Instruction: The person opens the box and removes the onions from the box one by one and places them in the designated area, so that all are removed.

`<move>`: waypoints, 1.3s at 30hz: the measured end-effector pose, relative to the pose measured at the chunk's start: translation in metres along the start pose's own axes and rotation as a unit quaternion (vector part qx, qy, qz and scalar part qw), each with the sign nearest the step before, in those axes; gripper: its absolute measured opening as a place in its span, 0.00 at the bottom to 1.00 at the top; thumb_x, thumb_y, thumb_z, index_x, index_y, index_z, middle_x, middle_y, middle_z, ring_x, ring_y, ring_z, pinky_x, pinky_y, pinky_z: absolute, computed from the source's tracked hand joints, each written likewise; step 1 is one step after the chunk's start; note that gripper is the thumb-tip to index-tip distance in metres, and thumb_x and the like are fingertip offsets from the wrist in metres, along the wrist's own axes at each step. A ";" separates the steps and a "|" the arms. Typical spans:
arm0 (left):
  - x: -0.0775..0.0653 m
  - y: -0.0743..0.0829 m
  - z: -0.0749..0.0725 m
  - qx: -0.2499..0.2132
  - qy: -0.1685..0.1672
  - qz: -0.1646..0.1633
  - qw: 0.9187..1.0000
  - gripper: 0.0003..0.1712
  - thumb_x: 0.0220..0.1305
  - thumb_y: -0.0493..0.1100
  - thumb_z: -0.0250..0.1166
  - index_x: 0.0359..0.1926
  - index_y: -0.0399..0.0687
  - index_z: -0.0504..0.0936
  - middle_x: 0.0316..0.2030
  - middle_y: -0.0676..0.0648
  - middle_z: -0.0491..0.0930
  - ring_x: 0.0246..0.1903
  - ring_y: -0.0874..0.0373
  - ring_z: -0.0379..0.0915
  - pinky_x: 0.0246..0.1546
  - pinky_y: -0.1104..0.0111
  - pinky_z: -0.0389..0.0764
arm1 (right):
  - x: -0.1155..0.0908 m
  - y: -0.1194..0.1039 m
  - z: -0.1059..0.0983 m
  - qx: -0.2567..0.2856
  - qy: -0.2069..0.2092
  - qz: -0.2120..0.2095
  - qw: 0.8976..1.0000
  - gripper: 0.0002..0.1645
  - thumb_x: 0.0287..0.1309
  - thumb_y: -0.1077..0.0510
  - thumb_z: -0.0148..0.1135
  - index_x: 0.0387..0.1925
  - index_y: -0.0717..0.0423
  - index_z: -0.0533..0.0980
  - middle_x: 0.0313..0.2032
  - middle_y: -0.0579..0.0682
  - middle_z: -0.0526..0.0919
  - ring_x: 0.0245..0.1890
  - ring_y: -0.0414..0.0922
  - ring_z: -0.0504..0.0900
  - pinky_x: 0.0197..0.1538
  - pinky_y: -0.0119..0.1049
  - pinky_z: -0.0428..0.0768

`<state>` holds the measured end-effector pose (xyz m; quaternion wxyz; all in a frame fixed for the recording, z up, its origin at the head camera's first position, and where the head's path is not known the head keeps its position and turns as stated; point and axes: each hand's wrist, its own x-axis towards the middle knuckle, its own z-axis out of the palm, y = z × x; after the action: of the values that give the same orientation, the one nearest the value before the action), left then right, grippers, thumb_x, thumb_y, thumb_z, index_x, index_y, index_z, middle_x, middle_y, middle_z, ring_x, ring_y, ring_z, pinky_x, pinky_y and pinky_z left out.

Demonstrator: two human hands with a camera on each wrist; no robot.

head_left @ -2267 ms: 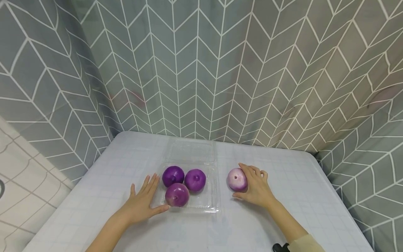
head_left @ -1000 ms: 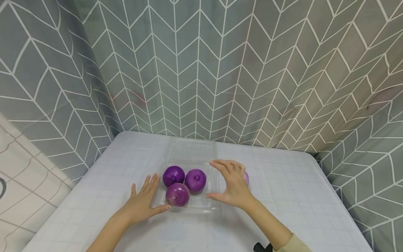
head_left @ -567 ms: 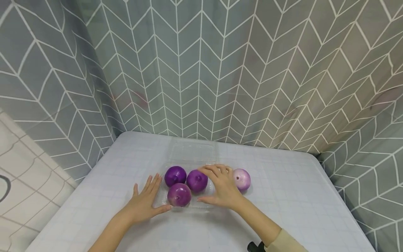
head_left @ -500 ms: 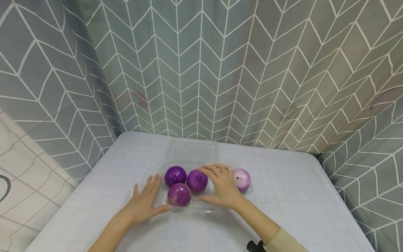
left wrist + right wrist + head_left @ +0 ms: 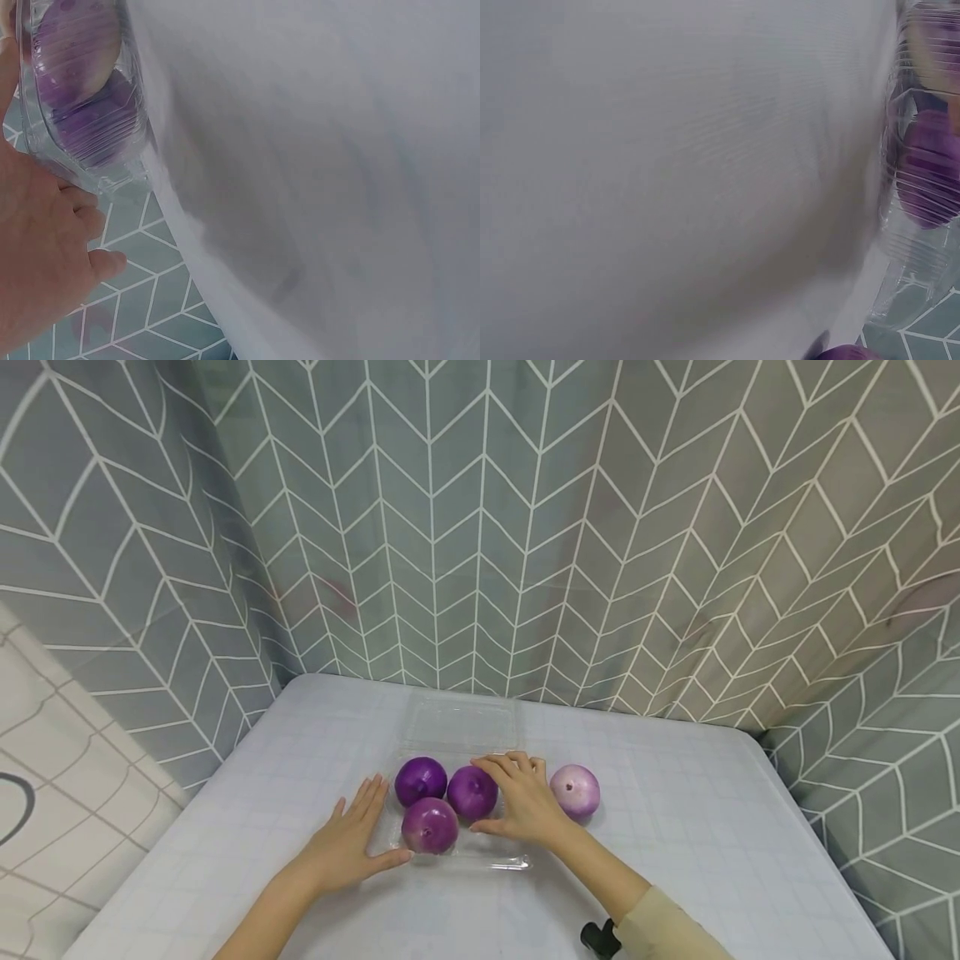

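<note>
Head view: the fingers of the right hand point(image 5: 525, 797) curved round the right-hand purple onion point(image 5: 472, 793), fingertips at its far edge, thumb at its near one; how firmly they gripped, I couldn't tell. Opposite, the left hand point(image 5: 345, 847) lay with fingers straight and spread, grasping nothing, its fingertips along the left side of the clear plastic clamshell point(image 5: 480, 862) and its thumb by the near left corner. The right-hand purple onion sat inside the clamshell with two others, a deep violet onion point(image 5: 421, 782) to its left and a magenta onion point(image 5: 430, 826) in front, all bunched together. The lid point(image 5: 461, 724) lay folded back on the far side.

Just right of the right hand, outside the clamshell, a pale pink onion point(image 5: 575, 792) rested on the white tablecloth point(image 5: 675, 802), which had a faint check. A beige sleeve point(image 5: 663, 927) covered part of the right forearm. Beyond the rounded far corners hung grey curtains point(image 5: 480, 552) lined with white chevrons, browner towards the right; pale tiles point(image 5: 67, 768) with dark lines showed at the left.

The onions were round and smooth, with a soft shine. Seen from the left wrist, the clamshell's wall was glossy and finely ribbed.
</note>
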<state>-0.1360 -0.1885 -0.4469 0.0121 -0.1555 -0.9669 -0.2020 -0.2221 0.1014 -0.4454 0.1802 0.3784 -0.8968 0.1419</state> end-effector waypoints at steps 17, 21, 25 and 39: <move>0.002 0.004 0.003 -0.005 0.005 0.005 1.000 0.64 0.53 0.75 0.59 0.72 0.31 0.51 0.73 0.35 0.46 0.72 0.40 0.42 0.66 0.38 0.45 | 0.005 -0.003 0.012 -0.027 -0.060 0.041 0.997 0.54 0.26 0.31 0.78 0.56 0.53 0.74 0.47 0.47 0.76 0.48 0.47 0.67 0.44 0.43 0.61; 0.002 0.005 0.000 -0.003 0.001 0.002 1.000 0.65 0.53 0.75 0.59 0.72 0.30 0.50 0.73 0.34 0.46 0.72 0.39 0.41 0.65 0.37 0.45 | 0.003 -0.004 0.012 -0.019 -0.052 0.054 0.997 0.52 0.26 0.32 0.78 0.53 0.55 0.73 0.45 0.48 0.77 0.46 0.47 0.67 0.44 0.43 0.61; 0.001 0.007 -0.003 -0.003 -0.005 0.000 1.000 0.65 0.53 0.76 0.58 0.72 0.30 0.49 0.72 0.34 0.46 0.72 0.38 0.41 0.64 0.36 0.45 | 0.001 -0.005 0.006 -0.001 -0.029 0.073 0.997 0.51 0.26 0.34 0.78 0.52 0.56 0.71 0.44 0.48 0.75 0.46 0.47 0.67 0.45 0.43 0.61; 0.002 -0.006 0.009 0.002 0.023 0.005 1.000 0.65 0.52 0.77 0.58 0.72 0.31 0.52 0.72 0.34 0.49 0.71 0.38 0.42 0.63 0.34 0.45 | -0.016 -0.009 -0.030 0.058 0.093 0.070 0.992 0.51 0.22 0.44 0.81 0.54 0.53 0.69 0.48 0.49 0.73 0.46 0.48 0.68 0.45 0.43 0.61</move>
<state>-0.1389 -0.1891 -0.4576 0.0355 -0.1560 -0.9658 -0.2038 -0.1987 0.1174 -0.4244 0.2297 0.3099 -0.8906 0.2407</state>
